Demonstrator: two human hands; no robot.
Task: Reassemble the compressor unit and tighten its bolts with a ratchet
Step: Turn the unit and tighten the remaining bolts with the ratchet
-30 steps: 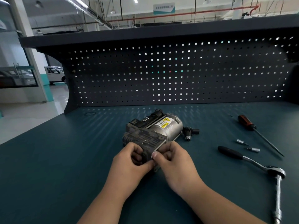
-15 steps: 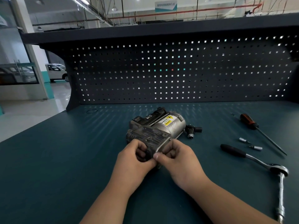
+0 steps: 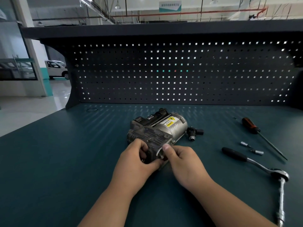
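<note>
Item under work: the compressor unit lies on its side at the middle of the workbench, its dark ribbed end cover turned toward me.

Grip: my left hand is curled round the near end of the unit, thumb underneath, steadying it. My right hand pinches a small silver part, by its look a bolt, between thumb and forefinger at the cover's near right corner. I cannot tell whether its thread has caught.

Step in hand, as I judge it: starting the cover bolts by finger. The ratchet lies untouched on the bench well to my right, an extension bar on its head. Two small sockets and a screwdriver lie beyond it. A black fitting sits just beside the motor housing, apparently not yet fitted.

Next move calls for seating this bolt squarely by hand before any tool is applied. My right hand must then let go and reach for the ratchet while the left holds the unit.
</note>
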